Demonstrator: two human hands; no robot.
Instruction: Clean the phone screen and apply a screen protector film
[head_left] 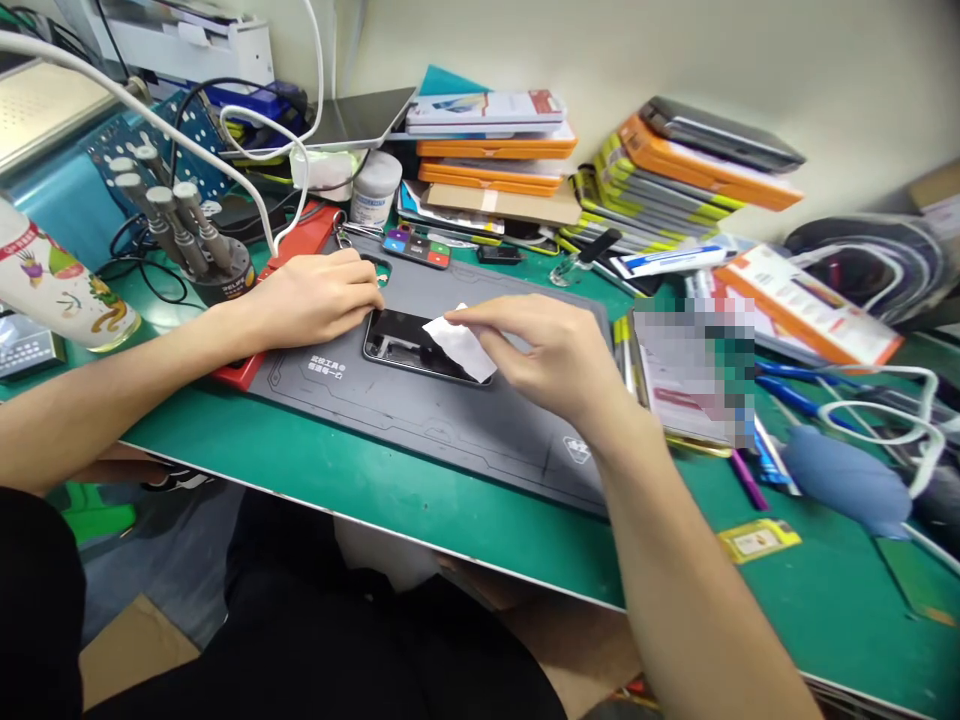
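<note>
A phone (pixel 405 342) with a dark, glossy screen lies face up on the grey work mat (pixel 420 415). My right hand (pixel 544 345) is closed in a pinch on a white wipe (pixel 466 348), which rests over the right part of the screen. My left hand (pixel 319 300) is closed, fingers curled downward at the phone's upper left corner. Whatever is under those fingertips, if anything, is hidden. Just behind them, a dark-edged piece with a green patch (pixel 383 273) shows in part.
Screwdrivers in a round holder (pixel 217 280) and a patterned bottle (pixel 64 275) stand left. Stacked orange boxes (pixel 495 165) and a white tub (pixel 375 190) are at the back. To the right lie blue-handled pliers (pixel 799 390) and a blue air blower (pixel 847 480).
</note>
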